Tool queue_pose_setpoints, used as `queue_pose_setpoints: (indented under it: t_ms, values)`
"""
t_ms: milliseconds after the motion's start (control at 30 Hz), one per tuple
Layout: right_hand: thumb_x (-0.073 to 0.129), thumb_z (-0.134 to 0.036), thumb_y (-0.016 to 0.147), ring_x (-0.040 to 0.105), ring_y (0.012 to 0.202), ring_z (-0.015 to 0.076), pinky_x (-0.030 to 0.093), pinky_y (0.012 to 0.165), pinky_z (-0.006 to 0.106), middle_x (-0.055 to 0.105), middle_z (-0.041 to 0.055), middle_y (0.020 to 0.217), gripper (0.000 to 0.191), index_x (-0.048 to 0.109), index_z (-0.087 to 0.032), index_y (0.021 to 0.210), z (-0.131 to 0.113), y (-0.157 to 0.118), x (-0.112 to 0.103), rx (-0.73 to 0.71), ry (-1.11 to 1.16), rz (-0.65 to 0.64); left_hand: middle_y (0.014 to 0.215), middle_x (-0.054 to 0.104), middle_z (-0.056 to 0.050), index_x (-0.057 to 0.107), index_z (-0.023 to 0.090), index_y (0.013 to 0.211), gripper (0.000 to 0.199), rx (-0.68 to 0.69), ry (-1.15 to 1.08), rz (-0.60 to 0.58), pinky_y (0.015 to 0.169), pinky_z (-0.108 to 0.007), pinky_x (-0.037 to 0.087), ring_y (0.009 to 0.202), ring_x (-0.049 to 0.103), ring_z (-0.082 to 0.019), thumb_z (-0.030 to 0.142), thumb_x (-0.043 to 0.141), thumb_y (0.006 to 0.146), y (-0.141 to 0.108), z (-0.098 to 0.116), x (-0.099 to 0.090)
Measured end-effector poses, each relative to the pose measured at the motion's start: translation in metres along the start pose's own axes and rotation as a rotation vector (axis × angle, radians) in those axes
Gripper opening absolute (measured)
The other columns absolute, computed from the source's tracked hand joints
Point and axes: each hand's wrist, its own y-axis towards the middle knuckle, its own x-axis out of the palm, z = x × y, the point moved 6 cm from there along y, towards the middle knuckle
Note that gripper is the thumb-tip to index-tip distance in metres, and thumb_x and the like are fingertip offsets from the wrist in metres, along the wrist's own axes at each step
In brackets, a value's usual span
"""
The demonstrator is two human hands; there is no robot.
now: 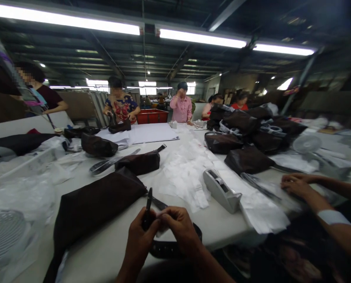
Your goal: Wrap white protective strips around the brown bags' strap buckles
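My left hand (141,232) is closed around a black strap (149,200), one end of which sticks up above the fingers. Close against it, my right hand (178,226) pinches with thumb and finger; a small pale piece shows between the hands, and what the fingertips grip is hidden. Below both hands curves a strap section with punched holes (166,249). A large dark brown bag (95,206) lies just left of my hands, at the table's near side.
Right of my hands stand a grey tape dispenser (222,190) and white tissue sheets (190,173). Dark bags are piled (246,125) at the back right. A co-worker's hands (296,184) are at the right edge. Clear plastic (25,200) and a fan (6,236) lie left.
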Motion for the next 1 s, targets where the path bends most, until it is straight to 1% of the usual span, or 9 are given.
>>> queue_pose_setpoints:
  t_ms: [67, 200, 333, 467, 567, 700, 800, 900, 1000]
  values:
    - [0.068, -0.035, 0.071, 0.060, 0.054, 0.0153, 0.047, 0.057, 0.027, 0.064, 0.0032, 0.058, 0.023, 0.068, -0.013, 0.072, 0.000, 0.001, -0.003, 0.001, -0.021, -0.017, 0.062, 0.054, 0.001, 0.055, 0.018, 0.077, 0.024, -0.011, -0.020, -0.006, 0.056, -0.025, 0.043, 0.057, 0.051, -0.014, 0.041, 0.061, 0.074, 0.001, -0.001, -0.001]
    - [0.069, -0.031, 0.070, 0.058, 0.052, 0.0143, 0.046, 0.052, 0.025, 0.064, 0.0018, 0.056, 0.017, 0.065, -0.014, 0.067, -0.003, 0.007, -0.015, -0.046, -0.155, 0.081, 0.060, 0.052, 0.001, 0.055, 0.018, 0.076, 0.023, -0.043, -0.046, -0.044, 0.055, -0.025, 0.043, 0.056, 0.051, -0.014, 0.041, 0.058, 0.076, 0.001, -0.002, 0.004]
    - [0.066, -0.031, 0.070, 0.047, 0.043, 0.0104, 0.036, 0.043, 0.022, 0.052, -0.0038, 0.047, 0.023, 0.051, -0.018, 0.058, -0.004, 0.014, -0.019, -0.052, -0.306, 0.152, 0.068, 0.055, 0.000, 0.055, 0.018, 0.085, 0.025, -0.022, -0.088, -0.040, 0.055, -0.024, 0.042, 0.058, 0.050, -0.013, 0.039, 0.061, 0.073, -0.001, 0.001, 0.005]
    - [0.069, -0.028, 0.066, 0.036, 0.045, 0.0066, 0.027, 0.044, 0.020, 0.040, -0.0064, 0.045, 0.034, 0.040, -0.018, 0.051, -0.006, 0.020, -0.014, -0.129, -0.368, 0.186, 0.064, 0.049, 0.002, 0.053, 0.019, 0.079, 0.022, 0.004, -0.077, -0.059, 0.057, -0.023, 0.040, 0.059, 0.047, -0.012, 0.033, 0.068, 0.069, -0.004, 0.001, 0.005]
    - [0.066, -0.036, 0.071, 0.036, 0.042, 0.0067, 0.027, 0.042, 0.020, 0.041, -0.0055, 0.043, 0.037, 0.042, -0.018, 0.051, 0.007, 0.022, -0.004, -0.064, -0.201, 0.119, 0.062, 0.046, 0.003, 0.050, 0.019, 0.072, 0.027, -0.025, -0.121, -0.019, 0.055, -0.022, 0.039, 0.057, 0.045, -0.012, 0.038, 0.069, 0.069, -0.003, -0.010, 0.005]
    - [0.070, -0.042, 0.068, 0.050, 0.043, 0.0113, 0.039, 0.046, 0.023, 0.057, 0.0006, 0.050, 0.031, 0.059, -0.014, 0.064, 0.026, 0.019, 0.004, 0.032, -0.038, -0.051, 0.060, 0.046, 0.003, 0.050, 0.019, 0.070, 0.036, -0.088, -0.216, 0.038, 0.052, -0.022, 0.038, 0.055, 0.045, -0.012, 0.050, 0.068, 0.069, -0.001, -0.032, 0.001]
    - [0.072, -0.043, 0.067, 0.055, 0.048, 0.0131, 0.043, 0.050, 0.025, 0.061, 0.0039, 0.055, 0.032, 0.064, -0.012, 0.069, 0.033, 0.015, -0.004, 0.049, -0.076, -0.083, 0.059, 0.048, 0.002, 0.053, 0.018, 0.070, 0.038, -0.083, -0.234, 0.027, 0.051, -0.022, 0.038, 0.054, 0.046, -0.012, 0.054, 0.066, 0.070, 0.000, -0.039, 0.000]
    - [0.068, -0.041, 0.071, 0.054, 0.048, 0.0118, 0.041, 0.049, 0.023, 0.061, 0.0037, 0.054, 0.030, 0.064, -0.011, 0.065, 0.029, 0.011, -0.017, 0.021, -0.195, -0.045, 0.054, 0.047, 0.002, 0.053, 0.017, 0.067, 0.036, -0.070, -0.206, -0.019, 0.050, -0.022, 0.037, 0.050, 0.044, -0.011, 0.052, 0.062, 0.074, -0.001, -0.041, 0.002]
    - [0.068, -0.036, 0.071, 0.051, 0.048, 0.0099, 0.038, 0.048, 0.021, 0.058, 0.0015, 0.051, 0.027, 0.059, -0.013, 0.061, 0.027, 0.009, -0.021, 0.016, -0.243, -0.043, 0.053, 0.048, 0.002, 0.055, 0.017, 0.067, 0.030, -0.041, -0.150, -0.049, 0.050, -0.021, 0.036, 0.050, 0.044, -0.011, 0.045, 0.058, 0.077, -0.002, -0.042, 0.005]
